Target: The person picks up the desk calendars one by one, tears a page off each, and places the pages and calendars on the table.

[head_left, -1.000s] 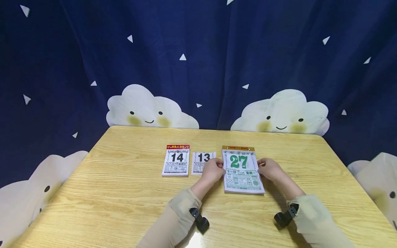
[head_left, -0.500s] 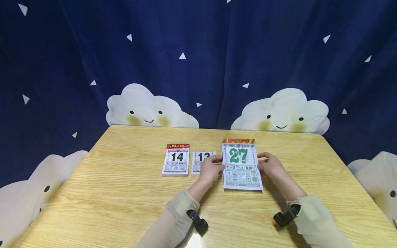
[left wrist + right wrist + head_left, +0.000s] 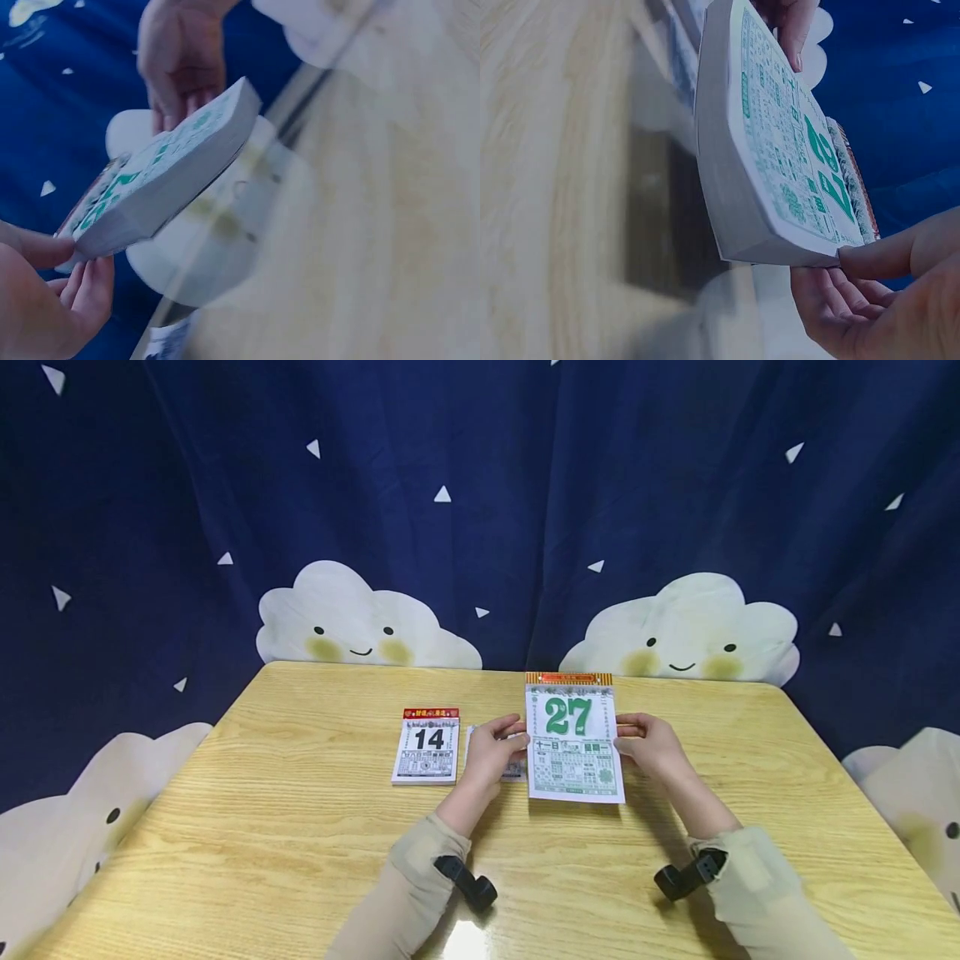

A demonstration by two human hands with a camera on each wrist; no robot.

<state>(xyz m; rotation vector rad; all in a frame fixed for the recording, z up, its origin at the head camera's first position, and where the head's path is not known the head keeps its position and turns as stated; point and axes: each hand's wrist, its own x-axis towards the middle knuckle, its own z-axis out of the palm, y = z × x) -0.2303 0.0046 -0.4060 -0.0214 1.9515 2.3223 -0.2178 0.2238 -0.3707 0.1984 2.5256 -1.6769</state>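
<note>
Both hands are gripping the large tear-off calendar (image 3: 573, 764) by its opposite long edges: the left hand (image 3: 487, 760) is pinching one side and the right hand (image 3: 654, 750) the other, each thumb pressing near the front edge while the fingers are supporting from the side and behind. The calendar is hanging clear of the surface (image 3: 262, 827), its printed face turning toward the wearer and its striped header uppermost. Since the block is looking thick and loose-leaved, good handling probably means keeping both hands level, squeezing evenly through the whole stack, and not letting the thumbs drag the top page. A green "27" is dominating that page, with "十一日" showing at the left below it; the header's lettering is staying too small to read. To the left, a smaller calendar (image 3: 426, 756) is lying on the surface, displaying a black "14" under a red header, and a printed sheet (image 3: 514, 771) is peeking out, mostly hidden, behind the left hand.
</note>
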